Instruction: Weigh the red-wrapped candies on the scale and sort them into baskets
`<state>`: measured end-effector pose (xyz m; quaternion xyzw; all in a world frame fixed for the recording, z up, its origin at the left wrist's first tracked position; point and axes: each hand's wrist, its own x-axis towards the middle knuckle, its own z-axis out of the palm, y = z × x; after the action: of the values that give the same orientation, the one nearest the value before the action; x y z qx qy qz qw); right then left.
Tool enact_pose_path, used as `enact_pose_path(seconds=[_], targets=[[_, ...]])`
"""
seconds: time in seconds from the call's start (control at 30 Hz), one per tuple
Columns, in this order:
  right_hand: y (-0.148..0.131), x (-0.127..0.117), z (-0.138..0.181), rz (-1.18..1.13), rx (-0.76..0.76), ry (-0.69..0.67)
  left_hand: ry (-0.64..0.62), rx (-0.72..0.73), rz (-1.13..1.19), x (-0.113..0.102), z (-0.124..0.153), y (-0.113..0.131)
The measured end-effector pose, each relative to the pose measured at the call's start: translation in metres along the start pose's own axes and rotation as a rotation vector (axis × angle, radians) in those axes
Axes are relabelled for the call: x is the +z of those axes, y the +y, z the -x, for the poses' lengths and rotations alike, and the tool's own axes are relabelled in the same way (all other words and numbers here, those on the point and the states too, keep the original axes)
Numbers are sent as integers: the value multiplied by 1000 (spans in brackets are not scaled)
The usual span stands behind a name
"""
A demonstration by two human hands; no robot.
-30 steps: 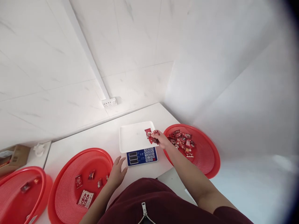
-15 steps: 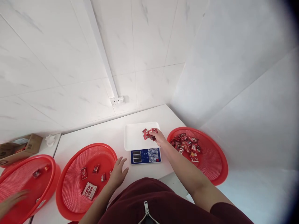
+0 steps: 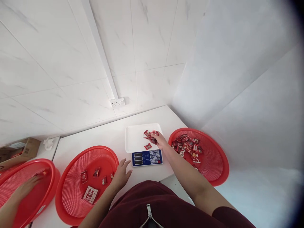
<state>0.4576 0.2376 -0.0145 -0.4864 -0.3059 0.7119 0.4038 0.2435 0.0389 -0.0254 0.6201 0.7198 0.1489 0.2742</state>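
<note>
Over the right part of the scale's white tray [image 3: 134, 136], my right hand [image 3: 159, 141] grips a bunch of red-wrapped candies [image 3: 151, 136]. One loose red candy [image 3: 147, 146] lies on the tray just below the bunch. The scale's blue keypad panel [image 3: 147, 158] faces me. My left hand [image 3: 123, 174] is open and holds nothing, its fingers spread beside the right rim of the middle red basket [image 3: 63, 202]. Inside that basket are several small red packets and a square white-and-red packet [image 3: 90, 194].
At the right, another red basket [image 3: 219, 164] holds a pile of red-wrapped candies [image 3: 187, 147]. A co-worker's hand [image 3: 26, 188] reaches into the left red basket [image 3: 53, 164]. Behind it stand a cardboard box [image 3: 30, 148] and crumpled tissue [image 3: 48, 144]. A wall socket [image 3: 117, 102] is above the table.
One candy has dropped from my right hand onto the tray. My left hand has barely moved. The co-worker's hand has moved deeper into the left basket.
</note>
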Motion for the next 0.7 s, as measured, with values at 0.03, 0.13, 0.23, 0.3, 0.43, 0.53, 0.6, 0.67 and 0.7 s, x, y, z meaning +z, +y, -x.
enact_pose_path(seconds=[0.03, 0.13, 0.23, 0.3, 0.43, 0.53, 0.6, 0.67, 0.7], targets=[[1, 2, 0, 16, -2, -1, -3, 3, -7, -1, 0, 0], [2, 2, -1, 59, -9, 20, 7, 13, -19, -3, -1, -1], [4, -9, 0, 104, 4, 47, 19, 6, -17, -3, 0, -1], [5, -14, 1, 135, 23, 45, 14, 4, -15, -1, 1, -2], [7, -10, 2, 161, 44, -28, -11, 3, -13, 2, 2, -2], [9, -7, 0, 158, 9, 4, -4, 3, -25, 1, 1, -2], [10, -11, -2, 158, 14, 59, 9, 9, -28, 0, 0, -2], [12, -16, -4, 161, 49, 86, 23, 12, -27, 0, 0, -3], [12, -18, -4, 162, 65, 88, 25, 9, -28, 0, 1, -3]])
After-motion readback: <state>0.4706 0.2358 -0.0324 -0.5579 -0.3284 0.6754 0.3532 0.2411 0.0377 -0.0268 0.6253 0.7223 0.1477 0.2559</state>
